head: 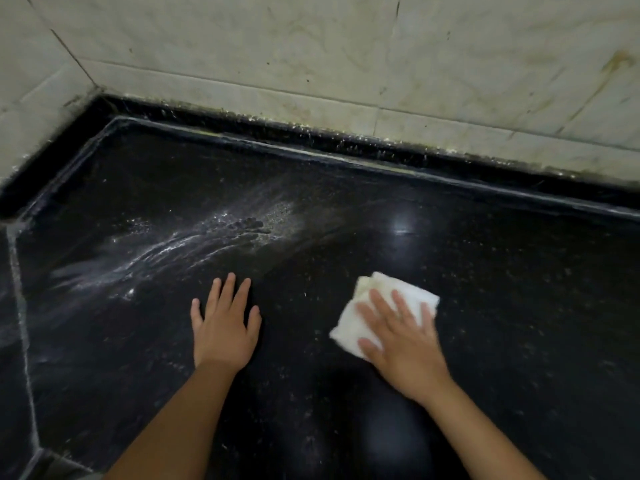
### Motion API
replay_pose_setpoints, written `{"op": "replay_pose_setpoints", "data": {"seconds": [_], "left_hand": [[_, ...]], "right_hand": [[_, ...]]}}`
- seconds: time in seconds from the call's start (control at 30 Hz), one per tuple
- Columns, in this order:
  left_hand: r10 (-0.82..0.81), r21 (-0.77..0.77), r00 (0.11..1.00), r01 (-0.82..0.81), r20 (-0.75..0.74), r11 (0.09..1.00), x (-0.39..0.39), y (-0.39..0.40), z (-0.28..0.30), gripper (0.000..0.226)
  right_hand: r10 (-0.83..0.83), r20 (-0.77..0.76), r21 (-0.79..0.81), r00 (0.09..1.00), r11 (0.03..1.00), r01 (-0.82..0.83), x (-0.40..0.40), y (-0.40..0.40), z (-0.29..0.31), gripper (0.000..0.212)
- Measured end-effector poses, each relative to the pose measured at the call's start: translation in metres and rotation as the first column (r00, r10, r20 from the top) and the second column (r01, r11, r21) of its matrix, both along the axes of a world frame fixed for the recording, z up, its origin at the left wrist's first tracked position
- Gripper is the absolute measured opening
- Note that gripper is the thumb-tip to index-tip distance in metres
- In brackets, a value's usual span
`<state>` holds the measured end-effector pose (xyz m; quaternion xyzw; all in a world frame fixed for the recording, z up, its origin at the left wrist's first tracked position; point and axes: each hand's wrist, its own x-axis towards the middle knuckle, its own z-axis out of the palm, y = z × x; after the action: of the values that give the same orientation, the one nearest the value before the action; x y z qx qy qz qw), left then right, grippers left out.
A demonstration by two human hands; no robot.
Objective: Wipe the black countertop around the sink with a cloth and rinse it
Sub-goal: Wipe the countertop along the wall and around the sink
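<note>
We have bare countertop (502, 271) right of the cloth (381, 306) and ahead to the raised back ledge (311, 140); the tiled wall (311, 46) blocks beyond it and on the left.

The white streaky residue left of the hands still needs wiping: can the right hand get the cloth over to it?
Probably yes. The right hand presses the white cloth flat; bare countertop leads toward the residue, though the left hand rests partly between.
</note>
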<state>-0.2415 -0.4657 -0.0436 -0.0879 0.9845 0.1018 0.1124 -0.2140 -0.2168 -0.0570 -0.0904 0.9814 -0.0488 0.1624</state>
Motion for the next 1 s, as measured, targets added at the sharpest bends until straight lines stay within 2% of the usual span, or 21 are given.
{"op": "replay_pose_setpoints", "data": {"seconds": [0.07, 0.17, 0.27, 0.37, 0.5, 0.63, 0.77, 0.8, 0.9, 1.0], "left_hand": [[-0.001, 0.004, 1.000, 0.001, 0.003, 1.000, 0.000, -0.001, 0.000, 0.051], [0.001, 0.007, 1.000, -0.001, 0.010, 1.000, -0.001, 0.001, 0.001, 0.051], [0.002, 0.002, 1.000, -0.002, 0.020, 1.000, -0.002, 0.000, 0.000, 0.052], [0.006, 0.005, 1.000, -0.006, 0.011, 1.000, -0.003, -0.001, -0.002, 0.053], [0.000, 0.031, 1.000, 0.000, 0.001, 1.000, -0.002, -0.001, -0.003, 0.052], [0.006, 0.039, 1.000, -0.005, -0.019, 0.999, -0.002, -0.002, -0.004, 0.050], [0.009, 0.039, 1.000, -0.008, -0.027, 0.999, -0.003, -0.001, -0.006, 0.050], [0.010, 0.042, 1.000, -0.009, -0.029, 0.999, -0.003, -0.001, -0.006, 0.051], [0.002, 0.047, 0.999, -0.001, -0.032, 0.999, -0.001, -0.001, -0.006, 0.050], [-0.001, 0.054, 0.999, 0.003, -0.036, 0.999, -0.001, -0.002, -0.005, 0.054]], "right_hand": [[-0.186, 0.010, 0.084, 0.982, 0.979, 0.185, -0.003, 0.055, 0.006, 0.062], [-0.551, 0.096, 0.064, 0.829, 0.835, 0.547, -0.037, 0.116, 0.023, 0.057], [-0.670, 0.088, 0.018, 0.737, 0.741, 0.672, -0.089, 0.119, 0.029, 0.054], [-0.643, 0.079, 0.021, 0.762, 0.765, 0.644, -0.141, 0.085, 0.023, 0.055], [-0.429, 0.098, -0.019, 0.898, 0.901, 0.432, -0.170, 0.002, 0.014, 0.056], [-0.122, 0.049, -0.062, 0.991, 0.990, 0.125, -0.139, -0.064, 0.008, 0.054], [0.165, -0.002, -0.045, 0.986, 0.985, -0.165, -0.073, -0.066, 0.003, 0.059], [0.174, -0.038, -0.033, 0.984, 0.984, -0.175, -0.056, -0.054, 0.000, 0.058], [0.008, -0.016, 0.013, 1.000, 1.000, -0.008, -0.026, 0.013, -0.007, 0.054], [-0.299, -0.048, 0.046, 0.953, 0.952, 0.302, -0.038, 0.084, 0.006, 0.054]]}}
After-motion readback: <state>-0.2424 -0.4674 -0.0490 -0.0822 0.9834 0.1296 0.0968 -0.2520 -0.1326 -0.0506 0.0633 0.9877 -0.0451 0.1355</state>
